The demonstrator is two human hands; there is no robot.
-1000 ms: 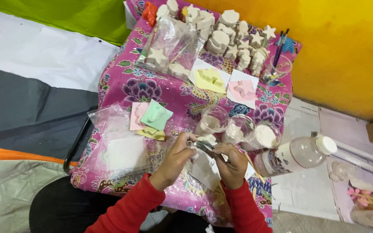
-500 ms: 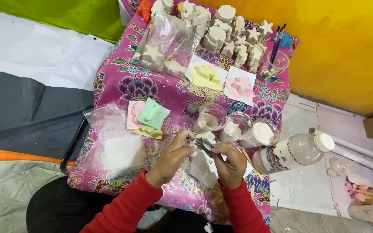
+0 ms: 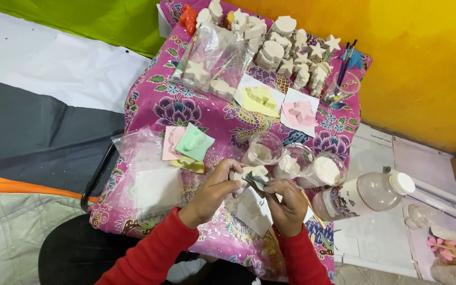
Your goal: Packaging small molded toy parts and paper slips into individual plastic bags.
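1. Cloth (image 3: 149,113): pink, floral, spread over the low table; taken as landmark for all positions below.
2. Figures (image 3: 283,45): white plaster casts massed at the cloth's far edge, some bagged; undisturbed.
3. Bottle (image 3: 365,195): lies on its side just off the cloth's right edge, cap on.
4. Cups (image 3: 294,161): three clear ones in a row right of the cloth's centre, holding white material, just beyond the hands.
5. Left hand (image 3: 212,192): over the cloth's near edge, clenched around a small white cast (image 3: 249,173), held clear of the cloth.
6. Right hand (image 3: 288,203): beside it, pinching a thin dark tool (image 3: 257,180) whose tip meets the cast.
7. Judgement: trimming goes best with light, short strokes, the cast braced firmly; plaster chips easily. Paper (image 3: 252,211) below catches scrapings.
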